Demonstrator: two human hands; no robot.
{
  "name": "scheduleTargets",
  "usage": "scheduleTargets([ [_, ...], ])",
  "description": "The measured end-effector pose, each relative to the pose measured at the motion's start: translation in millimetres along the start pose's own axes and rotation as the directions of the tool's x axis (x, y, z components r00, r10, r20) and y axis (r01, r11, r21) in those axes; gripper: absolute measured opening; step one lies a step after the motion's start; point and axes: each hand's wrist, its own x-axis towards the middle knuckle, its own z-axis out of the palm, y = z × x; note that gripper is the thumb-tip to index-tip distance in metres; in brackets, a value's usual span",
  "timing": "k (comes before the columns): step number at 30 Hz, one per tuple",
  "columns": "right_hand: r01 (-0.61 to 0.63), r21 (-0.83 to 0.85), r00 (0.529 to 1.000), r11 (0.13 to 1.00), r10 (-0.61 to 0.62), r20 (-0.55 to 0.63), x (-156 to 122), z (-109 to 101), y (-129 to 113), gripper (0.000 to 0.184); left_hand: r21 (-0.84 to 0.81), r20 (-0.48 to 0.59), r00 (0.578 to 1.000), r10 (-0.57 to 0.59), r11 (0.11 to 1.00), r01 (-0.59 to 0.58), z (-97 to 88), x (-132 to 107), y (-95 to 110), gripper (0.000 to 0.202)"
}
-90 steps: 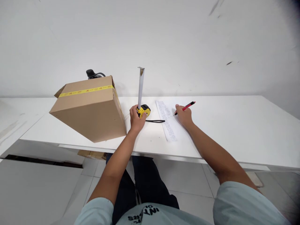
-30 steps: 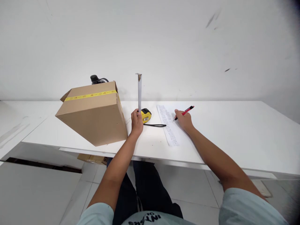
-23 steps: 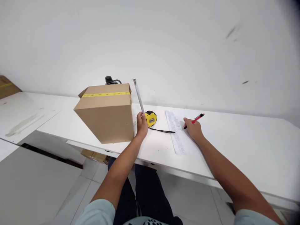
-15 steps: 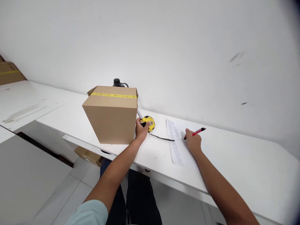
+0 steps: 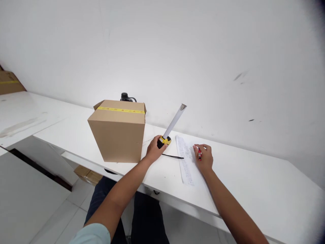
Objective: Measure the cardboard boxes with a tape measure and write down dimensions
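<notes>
A yellow and black tape measure is gripped in my left hand, just right of a cardboard box. Its pale blade sticks out up and to the right, with a metal hook at the tip. A black wrist strap trails from it over the table toward the paper. My right hand rests on a sheet of paper covered in handwriting. Between its curled fingers is a red pen, seen nearly end-on.
Yellow printed tape runs across the top of the box, and a black-capped bottle stands behind it. The white table runs along a white wall. More cartons sit at the far left; another carton is below the table.
My left hand has turned the tape measure and brought it away from the box, so its blade now points up and right. The pen has swung round within my right hand.
</notes>
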Motion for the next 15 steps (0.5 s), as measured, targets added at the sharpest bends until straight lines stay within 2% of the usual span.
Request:
scheduleTargets([
  [4,0.080,-0.080,0.992,0.994,-0.072,0.099,7.2,9.3,12.0,0.032,0.094,0.037,0.999,-0.023,0.995,0.019,-2.0,2.5,0.1,0.051],
  [10,0.084,-0.273,0.989,0.958,-0.047,0.138,16.6,19.3,22.2,0.046,0.136,0.066,0.997,-0.046,0.990,0.036,-3.0,1.3,-3.5,0.059],
  [13,0.107,-0.374,0.983,0.921,-0.042,0.178,15.2,19.4,20.2,0.046,0.143,0.109,0.993,-0.041,0.989,0.026,-1.6,1.2,-9.0,0.069],
  [15,0.115,-0.432,0.981,0.895,-0.034,0.191,13.7,18.6,17.8,0.044,0.148,0.117,0.993,-0.022,0.989,0.005,-0.6,1.7,-12.6,0.068],
])
